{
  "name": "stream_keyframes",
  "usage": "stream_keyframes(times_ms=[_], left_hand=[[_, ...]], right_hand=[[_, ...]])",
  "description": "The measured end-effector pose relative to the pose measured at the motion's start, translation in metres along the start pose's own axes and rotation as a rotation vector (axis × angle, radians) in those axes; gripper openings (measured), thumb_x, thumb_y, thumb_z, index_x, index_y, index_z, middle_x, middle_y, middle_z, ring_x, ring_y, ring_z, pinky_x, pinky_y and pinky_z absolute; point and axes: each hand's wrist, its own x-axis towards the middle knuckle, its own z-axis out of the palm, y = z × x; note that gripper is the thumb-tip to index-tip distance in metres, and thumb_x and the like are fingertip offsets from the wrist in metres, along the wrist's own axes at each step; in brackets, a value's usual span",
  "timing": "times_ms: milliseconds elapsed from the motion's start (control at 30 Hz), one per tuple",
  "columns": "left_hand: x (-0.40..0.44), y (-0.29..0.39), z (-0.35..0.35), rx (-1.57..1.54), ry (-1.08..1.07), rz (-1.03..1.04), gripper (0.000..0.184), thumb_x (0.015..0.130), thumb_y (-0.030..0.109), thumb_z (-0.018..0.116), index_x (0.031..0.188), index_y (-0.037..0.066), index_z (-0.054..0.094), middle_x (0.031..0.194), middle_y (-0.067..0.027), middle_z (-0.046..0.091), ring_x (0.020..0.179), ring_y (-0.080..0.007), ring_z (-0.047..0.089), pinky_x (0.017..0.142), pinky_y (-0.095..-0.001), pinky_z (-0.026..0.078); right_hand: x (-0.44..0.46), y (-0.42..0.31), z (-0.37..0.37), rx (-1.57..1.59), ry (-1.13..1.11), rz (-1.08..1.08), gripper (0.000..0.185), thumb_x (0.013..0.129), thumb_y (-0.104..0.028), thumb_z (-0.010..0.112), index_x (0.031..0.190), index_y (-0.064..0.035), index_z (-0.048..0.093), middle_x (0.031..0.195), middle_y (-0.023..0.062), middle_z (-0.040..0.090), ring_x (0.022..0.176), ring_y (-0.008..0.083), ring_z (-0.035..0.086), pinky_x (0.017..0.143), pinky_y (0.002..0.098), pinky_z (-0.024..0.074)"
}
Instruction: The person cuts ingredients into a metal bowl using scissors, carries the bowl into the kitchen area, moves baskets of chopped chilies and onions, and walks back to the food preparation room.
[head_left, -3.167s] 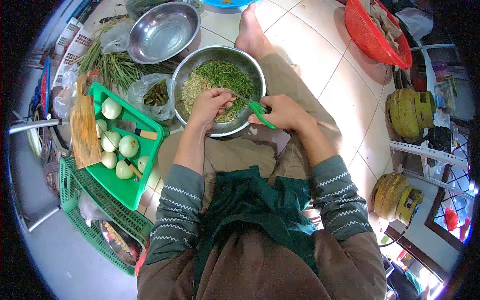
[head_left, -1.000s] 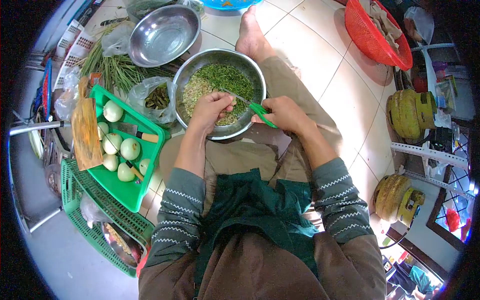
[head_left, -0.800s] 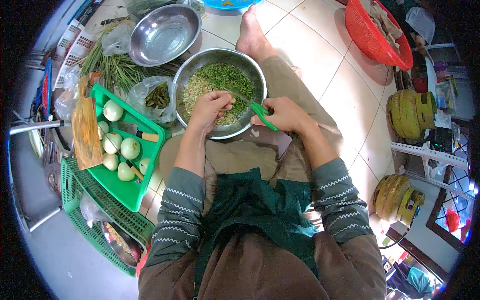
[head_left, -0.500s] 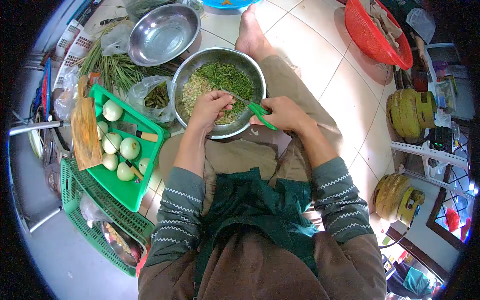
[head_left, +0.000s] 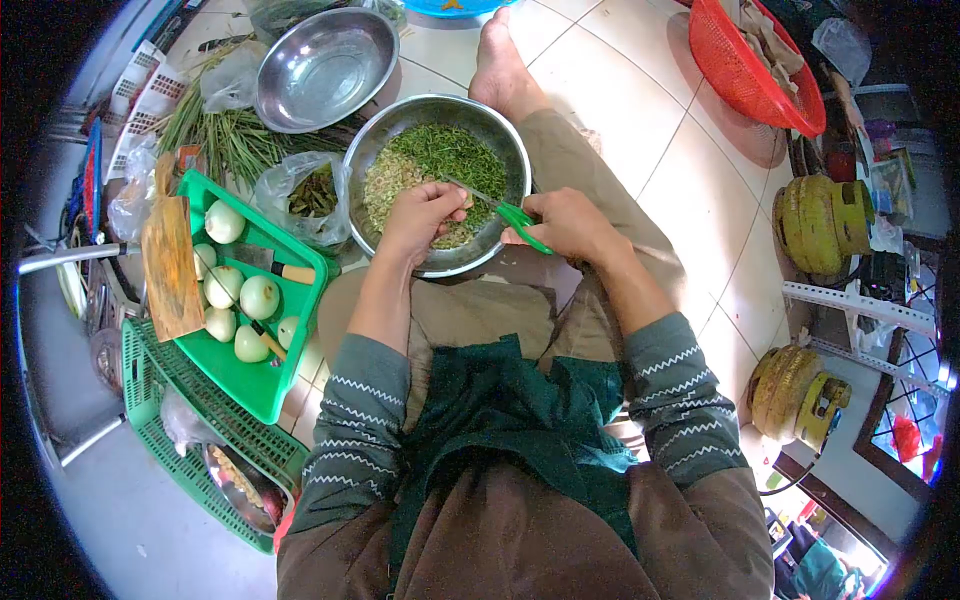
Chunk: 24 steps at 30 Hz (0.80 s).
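Note:
A metal bowl [head_left: 440, 267] lies in front of my crossed legs with finely chopped green pieces [head_left: 455, 150] and paler chopped bits [head_left: 390, 185] inside. Gripped in my right hand [head_left: 568, 230] at the bowl's right side are green-handled scissors [head_left: 514, 217], their blades pointing left over the bowl. Above the contents, my left hand [head_left: 425, 220] is closed in a pinch close to the scissor tips. What its fingers hold is small and mostly hidden, so I cannot make it out.
On the left, a green tray [head_left: 262, 395] holds several peeled onions [head_left: 222, 287] and knives; a wooden board [head_left: 172, 265] leans over it. Nearby are a bag of dark leaves [head_left: 313, 192], an empty metal basin [head_left: 328, 72] and long green stalks [head_left: 205, 125]. A red basket [head_left: 715, 60] stands far right.
The scissor handles in my right hand have shifted slightly and look a little closer together. My left hand stays nearly in the same spot over the bowl.

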Motion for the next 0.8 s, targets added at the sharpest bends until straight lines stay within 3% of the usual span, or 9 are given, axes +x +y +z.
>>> stream_keyframes(times_ms=[267, 800], left_hand=[[0.0007, 0.0014, 0.0003, -0.098, 0.041, 0.033, 0.015, 0.082, 0.015, 0.059, 0.091, 0.002, 0.058, 0.081, -0.0032, 0.061, 0.062, -0.0046, 0.052, 0.046, -0.0148, 0.035], [-0.0016, 0.0018, 0.0012, -0.091, 0.047, 0.032, 0.012, 0.083, 0.015, 0.060, 0.087, 0.004, 0.057, 0.079, -0.0019, 0.059, 0.062, -0.0043, 0.050, 0.045, -0.0144, 0.034]], right_hand=[[-0.0031, 0.0012, -0.0039, 0.106, -0.053, 0.070, 0.052, 0.066, -0.052, 0.066, 0.072, -0.0002, 0.060, 0.058, 0.0131, 0.055, 0.056, 0.0217, 0.053, 0.053, 0.0337, 0.0399], [-0.0020, 0.0009, -0.0001, 0.024, 0.001, 0.044, 0.049, 0.064, -0.051, 0.068, 0.076, -0.0039, 0.063, 0.061, 0.0154, 0.057, 0.058, 0.0265, 0.056, 0.055, 0.0365, 0.0417]])
